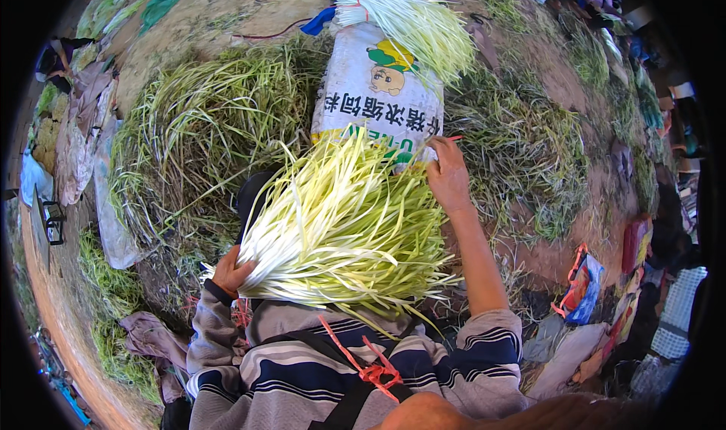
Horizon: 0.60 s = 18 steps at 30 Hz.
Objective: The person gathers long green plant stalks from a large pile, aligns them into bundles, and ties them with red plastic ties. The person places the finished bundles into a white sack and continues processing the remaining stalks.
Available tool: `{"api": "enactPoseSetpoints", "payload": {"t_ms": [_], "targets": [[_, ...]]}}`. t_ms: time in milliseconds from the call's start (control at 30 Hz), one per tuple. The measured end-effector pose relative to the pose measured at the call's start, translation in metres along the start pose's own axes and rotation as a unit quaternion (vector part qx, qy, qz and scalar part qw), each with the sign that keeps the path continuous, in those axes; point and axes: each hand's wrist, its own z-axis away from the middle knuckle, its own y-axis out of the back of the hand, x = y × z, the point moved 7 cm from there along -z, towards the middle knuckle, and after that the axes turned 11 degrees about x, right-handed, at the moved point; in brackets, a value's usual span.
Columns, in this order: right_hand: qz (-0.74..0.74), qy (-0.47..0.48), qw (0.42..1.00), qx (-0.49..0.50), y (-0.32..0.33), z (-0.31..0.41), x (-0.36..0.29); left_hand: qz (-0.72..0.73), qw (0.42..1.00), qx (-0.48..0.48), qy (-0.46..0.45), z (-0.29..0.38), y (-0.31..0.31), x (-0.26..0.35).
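Note:
Fanned out across the lap lies a large bunch of pale yellow-green leafy stalks [340, 226], with white ends at the left. My left hand [231, 272] grips those white ends. My right hand [450, 172] is raised at the bunch's upper right, over the near edge of a printed white woven sack [357, 72]; its fingertips are bent, and whether they pinch a leaf or a bit of red tie is unclear. At the sack's far end rests a similar bunch [414, 27], bound with red ties at its white ends.
Heaps of loose green leaves lie left [198, 123] and right [516, 146] of the sack. A blue and orange plastic bag [584, 288] sits on the ground at the right. Another person [57, 58] is at the far left edge.

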Motion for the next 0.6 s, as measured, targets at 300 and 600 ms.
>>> {"api": "enactPoseSetpoints", "payload": {"t_ms": [300, 600], "targets": [[-0.070, 0.155, 0.977, -0.130, -0.019, 0.006, -0.078, -0.144, 0.968, 0.072, -0.190, -0.003, 0.005, 0.061], [-0.109, 0.085, 0.982, -0.128, 0.011, 0.054, -0.067, -0.254, 0.842, 0.021, -0.475, -0.013, -0.100, 0.244]]}}
